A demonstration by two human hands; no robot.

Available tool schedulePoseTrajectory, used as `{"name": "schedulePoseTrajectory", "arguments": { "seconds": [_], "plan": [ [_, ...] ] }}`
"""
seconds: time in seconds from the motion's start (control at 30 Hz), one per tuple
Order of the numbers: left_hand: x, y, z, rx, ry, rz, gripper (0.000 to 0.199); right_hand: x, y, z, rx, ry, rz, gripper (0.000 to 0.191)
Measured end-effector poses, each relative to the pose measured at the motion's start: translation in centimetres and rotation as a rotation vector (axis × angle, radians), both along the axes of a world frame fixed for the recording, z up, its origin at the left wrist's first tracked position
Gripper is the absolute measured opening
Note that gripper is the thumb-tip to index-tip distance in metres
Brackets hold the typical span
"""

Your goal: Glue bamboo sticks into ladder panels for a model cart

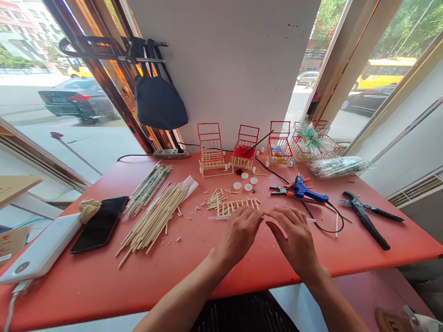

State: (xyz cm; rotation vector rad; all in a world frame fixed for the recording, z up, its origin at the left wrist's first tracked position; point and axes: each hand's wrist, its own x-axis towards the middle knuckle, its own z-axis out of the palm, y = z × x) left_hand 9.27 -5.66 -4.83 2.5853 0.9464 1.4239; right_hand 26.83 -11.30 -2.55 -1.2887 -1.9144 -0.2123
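My left hand (240,230) is over the middle of the red table (194,272), just in front of a small ladder-like frame of sticks (238,206). Its fingers are bent and pressed together, and what they may hold is too small to name. Close on its right, my right hand (294,230) has its thumb apart from its curved fingers, with nothing seen between them. The fingertips of both hands nearly meet. Short cut sticks (215,198) lie behind my left hand. A pale strip (216,218) shows on either side of the hands.
Long sticks (155,216), a phone (100,226) and a white power bank (43,249) lie left. Small stick carts (211,150) stand at the back. A blue glue gun (304,190), pliers (280,189), black-handled cutters (368,221) and a wrapped bundle (341,167) are right.
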Motion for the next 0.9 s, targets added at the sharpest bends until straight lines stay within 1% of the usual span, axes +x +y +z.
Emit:
{"name": "schedulePoseTrajectory", "arguments": {
  "seconds": [0.07, 0.13, 0.27, 0.33, 0.43, 0.5, 0.53, 0.6, 0.7, 0.9],
  "plan": [
    [0.1, -0.1, 0.0, -0.002, -0.01, 0.014, 0.013, -0.2, 0.7, -0.4, -0.02, -0.061, -0.014, 0.015],
    [0.2, -0.1, 0.0, -0.013, -0.01, 0.025, 0.016, -0.3, 1.2, -0.8, -0.043, -0.075, -0.004, 0.015],
    [0.0, 0.1, 0.1, -0.052, 0.022, -0.023, 0.018, 0.0, 1.5, -1.1, -0.07, -0.084, 0.004, 0.02],
    [-0.4, 0.3, 0.2, -0.05, 0.051, -0.023, 0.017, 0.5, 1.4, -1.0, -0.1, -0.091, -0.02, 0.024],
    [-1.5, 1.1, 0.5, -0.041, 0.101, 0.064, 0.013, 1.8, 1.3, -0.9, -0.13, -0.082, -0.085, 0.028],
    [-2.4, 1.7, 0.8, -0.07, 0.12, 0.133, 0.012, 2.9, 1.3, -1.0, -0.112, -0.061, -0.116, 0.027],
    [-2.8, 1.9, 1.0, -0.097, 0.118, 0.146, 0.011, 3.4, 1.2, -1.1, -0.098, -0.053, -0.125, 0.026],
    [-3.5, 2.3, 1.2, -0.172, 0.095, 0.123, 0.011, 4.2, 1.1, -1.4, -0.068, -0.042, -0.138, 0.023],
    [-3.9, 2.4, 1.4, -0.284, 0.019, 0.045, 0.014, 4.8, 0.6, -1.7, -0.06, -0.038, -0.148, 0.021],
    [-3.0, 2.0, 1.0, -0.481, -0.151, -0.046, 0.019, 5.2, -0.6, -2.0, -0.161, 0.013, -0.135, 0.021]
  ]
}}
